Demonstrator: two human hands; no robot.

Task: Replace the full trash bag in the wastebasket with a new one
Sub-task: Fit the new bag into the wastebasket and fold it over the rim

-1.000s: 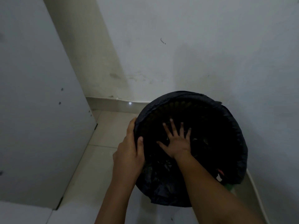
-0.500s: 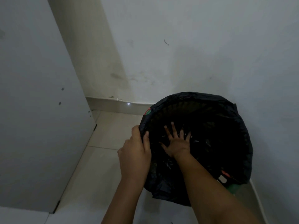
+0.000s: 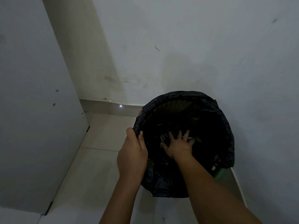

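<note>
A pale plastered wall [image 3: 202, 46] fills most of the view, meeting a grey flat panel [image 3: 32, 110] on the left, with a light tiled floor [image 3: 100, 159] running between them. On that floor, tucked close against the wall at the right, stands the round green plastic wastebasket [image 3: 220, 173], of which only a sliver of green side shows. It is lined with a black crinkled plastic trash bag [image 3: 161, 185] whose mouth is folded out and down over the rim nearly all the way round; a small patch of rim shows bare at the upper left. The bag's inside is too dark to tell what, if anything, lies in it.

As a judgement, the task looks well advanced: a bag sits in the wastebasket with its edge already turned over the rim, and no bulging full bag is in sight. What seems left is to press the liner down to the bottom and to tidy the loose fold hanging on the near side.

The left hand [image 3: 131, 152] is curled over the near-left rim, thumb inside and fingers outside, gripping the bag's folded edge. The right hand [image 3: 178, 146] is reached down inside the wastebasket, fingers spread and fairly straight, pressing flat on the plastic and holding nothing.
</note>
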